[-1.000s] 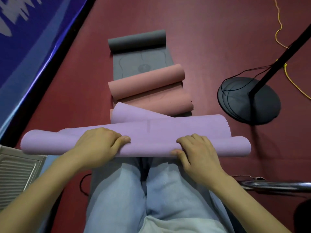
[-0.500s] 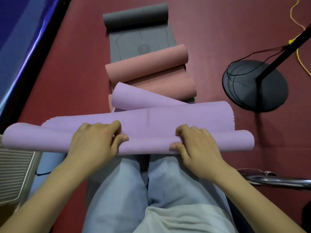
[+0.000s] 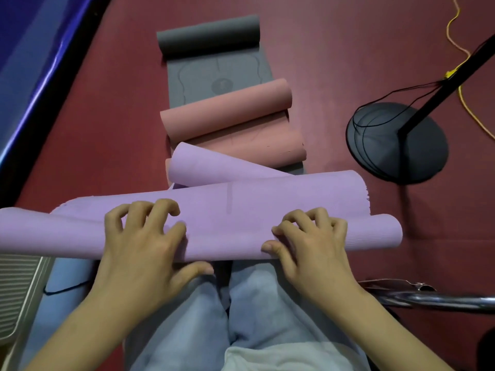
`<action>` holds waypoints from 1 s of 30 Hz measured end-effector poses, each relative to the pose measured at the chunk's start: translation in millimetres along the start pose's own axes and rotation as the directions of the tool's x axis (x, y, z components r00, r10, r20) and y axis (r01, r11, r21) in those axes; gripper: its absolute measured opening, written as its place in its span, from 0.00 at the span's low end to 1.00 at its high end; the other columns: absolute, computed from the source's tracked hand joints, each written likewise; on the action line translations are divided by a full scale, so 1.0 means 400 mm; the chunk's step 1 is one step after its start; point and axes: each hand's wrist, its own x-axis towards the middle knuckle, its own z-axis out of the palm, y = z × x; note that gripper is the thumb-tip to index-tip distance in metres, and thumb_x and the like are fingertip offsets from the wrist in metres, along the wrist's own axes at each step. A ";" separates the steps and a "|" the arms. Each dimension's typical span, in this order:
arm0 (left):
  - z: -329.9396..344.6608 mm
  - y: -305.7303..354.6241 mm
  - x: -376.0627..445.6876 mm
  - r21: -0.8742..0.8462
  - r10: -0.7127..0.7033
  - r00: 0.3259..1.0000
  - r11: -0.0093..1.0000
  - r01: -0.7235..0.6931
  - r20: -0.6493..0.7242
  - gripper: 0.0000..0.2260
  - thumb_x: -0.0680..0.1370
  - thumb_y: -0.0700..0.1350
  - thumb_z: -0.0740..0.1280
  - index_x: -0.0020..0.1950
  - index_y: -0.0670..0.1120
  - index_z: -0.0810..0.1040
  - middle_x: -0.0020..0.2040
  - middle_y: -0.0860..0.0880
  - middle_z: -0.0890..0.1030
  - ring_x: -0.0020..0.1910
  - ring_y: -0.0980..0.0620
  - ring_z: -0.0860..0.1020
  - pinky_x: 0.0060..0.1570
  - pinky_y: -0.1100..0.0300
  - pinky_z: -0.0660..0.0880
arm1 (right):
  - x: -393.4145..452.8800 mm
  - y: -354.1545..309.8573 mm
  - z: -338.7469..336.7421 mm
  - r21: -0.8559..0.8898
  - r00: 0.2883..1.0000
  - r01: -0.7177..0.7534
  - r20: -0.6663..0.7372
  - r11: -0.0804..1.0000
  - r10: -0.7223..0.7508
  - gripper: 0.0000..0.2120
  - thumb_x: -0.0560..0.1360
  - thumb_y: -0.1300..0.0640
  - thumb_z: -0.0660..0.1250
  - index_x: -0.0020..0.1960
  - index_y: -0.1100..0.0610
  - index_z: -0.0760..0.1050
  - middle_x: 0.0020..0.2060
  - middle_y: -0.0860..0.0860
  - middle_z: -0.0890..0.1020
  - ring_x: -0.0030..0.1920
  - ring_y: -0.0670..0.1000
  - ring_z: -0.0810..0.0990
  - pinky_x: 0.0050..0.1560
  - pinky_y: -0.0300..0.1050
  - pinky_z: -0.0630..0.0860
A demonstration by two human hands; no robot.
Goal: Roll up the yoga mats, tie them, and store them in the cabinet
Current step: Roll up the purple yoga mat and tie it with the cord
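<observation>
A purple yoga mat (image 3: 241, 210) lies crosswise over my knees, its near end wound into a loose roll. My left hand (image 3: 142, 236) grips the roll left of centre, fingertips clawed on top and thumb under the near edge. My right hand (image 3: 308, 242) holds it the same way right of centre. The mat's far end curls up on the floor ahead. Beyond it lies a pink mat (image 3: 227, 113), curled at both ends, on top of a grey mat (image 3: 209, 36) with its far end rolled.
A black stand with a round base (image 3: 401, 145) and thin cables is on the red floor at right, near a yellow cord (image 3: 455, 22). A chrome tube (image 3: 442, 301) is by my right arm. A blue mat (image 3: 67, 277) and a ribbed grille (image 3: 16, 285) sit at lower left.
Both hands have shifted their hold on the purple roll: the fingers have risen from lying over it to clawed fingertips on top. The roll looks slightly thicker.
</observation>
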 end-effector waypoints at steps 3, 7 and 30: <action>0.003 0.001 -0.007 0.012 0.029 1.000 1.000 -0.029 0.001 0.30 0.66 0.71 0.63 0.39 0.43 0.81 0.56 0.45 0.79 0.53 0.39 0.73 0.53 0.41 0.64 | -0.001 -0.007 -0.017 -0.024 0.998 0.035 0.058 0.999 -0.033 0.18 0.73 0.33 0.63 0.45 0.47 0.80 0.46 0.40 0.81 0.53 0.53 0.74 0.57 0.55 0.62; 0.026 -0.021 0.004 -0.050 0.089 0.996 0.995 -0.089 0.005 0.29 0.73 0.68 0.63 0.40 0.41 0.83 0.53 0.47 0.78 0.55 0.39 0.74 0.56 0.43 0.67 | 0.003 -0.006 -0.024 -0.120 0.987 0.067 0.155 0.991 -0.048 0.23 0.65 0.30 0.66 0.47 0.48 0.80 0.49 0.44 0.79 0.55 0.55 0.75 0.61 0.57 0.62; 0.028 0.003 0.079 0.063 -0.002 0.996 0.998 0.007 -0.084 0.18 0.81 0.55 0.58 0.39 0.45 0.74 0.32 0.46 0.74 0.31 0.42 0.70 0.30 0.51 0.65 | 0.137 0.026 0.014 0.183 0.979 -0.059 0.202 0.981 0.021 0.19 0.76 0.38 0.53 0.54 0.48 0.74 0.49 0.43 0.78 0.60 0.50 0.66 0.69 0.51 0.58</action>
